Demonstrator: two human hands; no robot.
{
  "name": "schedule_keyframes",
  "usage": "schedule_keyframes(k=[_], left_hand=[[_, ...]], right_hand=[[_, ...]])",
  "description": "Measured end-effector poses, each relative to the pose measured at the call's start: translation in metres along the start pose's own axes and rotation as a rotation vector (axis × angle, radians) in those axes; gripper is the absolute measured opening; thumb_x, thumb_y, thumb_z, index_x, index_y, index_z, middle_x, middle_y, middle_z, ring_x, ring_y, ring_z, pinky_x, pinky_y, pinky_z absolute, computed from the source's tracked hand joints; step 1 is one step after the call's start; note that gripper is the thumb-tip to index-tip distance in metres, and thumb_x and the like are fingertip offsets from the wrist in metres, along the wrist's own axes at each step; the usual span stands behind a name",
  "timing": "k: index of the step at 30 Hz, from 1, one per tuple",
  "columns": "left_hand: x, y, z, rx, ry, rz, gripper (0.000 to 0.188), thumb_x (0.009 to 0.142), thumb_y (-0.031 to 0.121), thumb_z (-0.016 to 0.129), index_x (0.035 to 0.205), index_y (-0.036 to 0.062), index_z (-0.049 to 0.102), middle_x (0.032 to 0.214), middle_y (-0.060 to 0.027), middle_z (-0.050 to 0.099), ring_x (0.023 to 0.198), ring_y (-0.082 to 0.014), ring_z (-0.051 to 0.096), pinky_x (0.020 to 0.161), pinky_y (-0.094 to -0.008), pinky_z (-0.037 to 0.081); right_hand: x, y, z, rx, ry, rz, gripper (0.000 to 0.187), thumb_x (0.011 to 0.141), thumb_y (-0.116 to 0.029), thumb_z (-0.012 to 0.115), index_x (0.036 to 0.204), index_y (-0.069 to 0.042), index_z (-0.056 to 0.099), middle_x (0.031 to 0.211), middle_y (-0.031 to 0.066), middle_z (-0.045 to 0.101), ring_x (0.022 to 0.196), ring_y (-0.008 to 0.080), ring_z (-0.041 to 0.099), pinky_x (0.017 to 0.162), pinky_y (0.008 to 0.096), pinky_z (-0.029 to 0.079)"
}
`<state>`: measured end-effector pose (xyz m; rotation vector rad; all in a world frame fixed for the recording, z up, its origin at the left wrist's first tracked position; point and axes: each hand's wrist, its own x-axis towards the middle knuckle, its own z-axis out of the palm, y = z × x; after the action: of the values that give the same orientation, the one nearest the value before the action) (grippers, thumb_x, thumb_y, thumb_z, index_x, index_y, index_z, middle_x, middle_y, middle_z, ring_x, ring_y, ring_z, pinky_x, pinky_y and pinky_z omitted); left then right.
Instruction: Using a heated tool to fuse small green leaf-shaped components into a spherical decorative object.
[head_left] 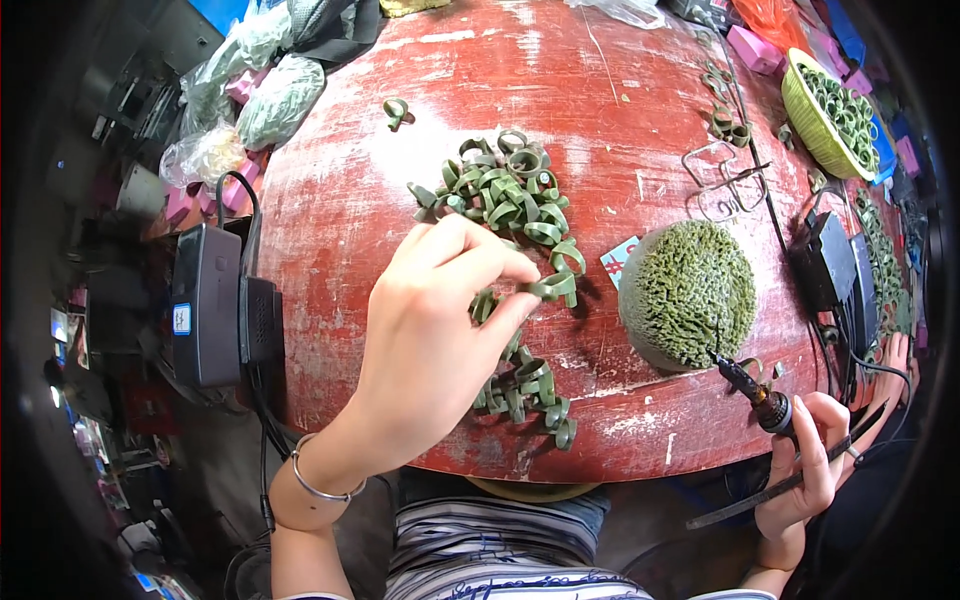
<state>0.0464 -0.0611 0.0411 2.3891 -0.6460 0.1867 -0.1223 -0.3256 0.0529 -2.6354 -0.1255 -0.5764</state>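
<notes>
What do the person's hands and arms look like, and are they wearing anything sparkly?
The left hand has no glove, and a thin, round, silvery bangle circles its wrist. The right hand has no glove either. Both forearms are bare. The top has dark and white stripes.

The left grip [430,305] partly hides green loops [505,212].

Head cam, L of 2 fisheyes, worn on the person's head: looks dn, v. wide, upright, unmirrored. Nr enough that L hand [425,325] looms lg nr ctr; red surface [325,320] bows twd dark rim; striped top [500,545] at btm.
</notes>
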Motion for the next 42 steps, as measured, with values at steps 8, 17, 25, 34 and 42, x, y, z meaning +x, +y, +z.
schedule_keyframes(k=[8,17,25,34,42], left_hand=[[-0.017,0.021,-0.003,-0.304,-0.033,0.045,0.021,0.061,-0.004,0.077,0.079,0.0021,0.067,0.093,-0.0094,0.064,0.087,-0.0187,0.061,0.074,-0.0290,0.049],[-0.046,0.048,0.004,-0.837,-0.070,-0.350,0.031,0.063,-0.001,0.081,0.087,-0.0012,0.062,0.095,-0.0143,0.065,0.077,-0.0113,0.061,0.060,-0.0209,0.047],[-0.047,0.040,0.014,-0.800,-0.175,-0.121,0.037,0.063,-0.004,0.080,0.096,-0.0011,0.063,0.096,-0.0119,0.062,0.072,-0.0066,0.056,0.057,-0.0173,0.044],[-0.048,0.035,0.021,-0.869,-0.175,-0.107,0.037,0.065,-0.008,0.077,0.098,-0.0022,0.062,0.104,-0.0123,0.057,0.081,-0.0093,0.057,0.062,-0.0189,0.048],[-0.046,0.037,0.019,-0.984,-0.192,-0.143,0.039,0.067,-0.012,0.074,0.102,-0.0026,0.061,0.107,-0.0139,0.056,0.096,-0.0166,0.060,0.073,-0.0229,0.055]], right_hand=[[0.004,-0.010,-0.004,-0.039,0.007,0.062,0.039,0.068,0.009,0.066,0.107,0.005,0.062,0.094,0.0183,0.055,0.078,0.0235,0.055,0.063,0.0285,0.046],[0.015,-0.021,-0.027,-0.473,-0.149,-0.162,0.046,0.055,0.008,0.066,0.101,0.001,0.066,0.091,0.0153,0.057,0.077,0.0265,0.058,0.064,0.0346,0.049],[0.025,-0.021,-0.036,-0.515,-0.284,-0.237,0.053,0.050,0.002,0.058,0.102,0.005,0.065,0.093,0.0183,0.056,0.078,0.0286,0.058,0.066,0.0364,0.050],[0.027,-0.019,-0.034,-0.445,-0.262,-0.228,0.048,0.053,0.005,0.062,0.101,0.004,0.065,0.094,0.0169,0.056,0.077,0.0276,0.057,0.065,0.0368,0.049],[0.011,-0.039,-0.039,-0.215,-0.168,-0.159,0.033,0.074,0.003,0.062,0.107,-0.002,0.061,0.098,0.0170,0.052,0.079,0.0282,0.053,0.063,0.0344,0.044]])
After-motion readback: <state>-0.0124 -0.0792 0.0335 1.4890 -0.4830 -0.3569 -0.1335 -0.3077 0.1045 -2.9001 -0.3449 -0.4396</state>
